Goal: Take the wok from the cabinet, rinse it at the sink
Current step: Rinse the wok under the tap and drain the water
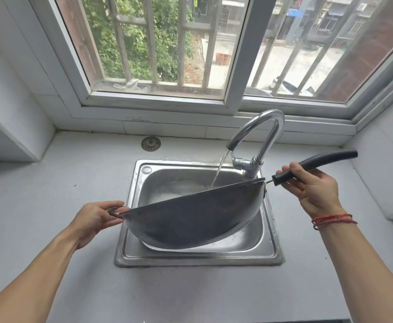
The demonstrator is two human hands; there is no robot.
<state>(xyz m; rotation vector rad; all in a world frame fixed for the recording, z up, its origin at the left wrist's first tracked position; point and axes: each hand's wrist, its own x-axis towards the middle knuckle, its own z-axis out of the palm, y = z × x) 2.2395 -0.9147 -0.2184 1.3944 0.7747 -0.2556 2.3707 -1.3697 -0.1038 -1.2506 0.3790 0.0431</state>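
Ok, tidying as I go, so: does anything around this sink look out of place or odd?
One thing: a round metal sink strainer lies loose on the countertop behind the sink. The wok is tilted steeply, held by the left hand and right hand under the running faucet; no spill shows.

dark grey wok (pixel 191 220), black handle (pixel 316 164), silver sink (pixel 130 229), chrome tap (pixel 258 127), red wrist string (pixel 333 219).
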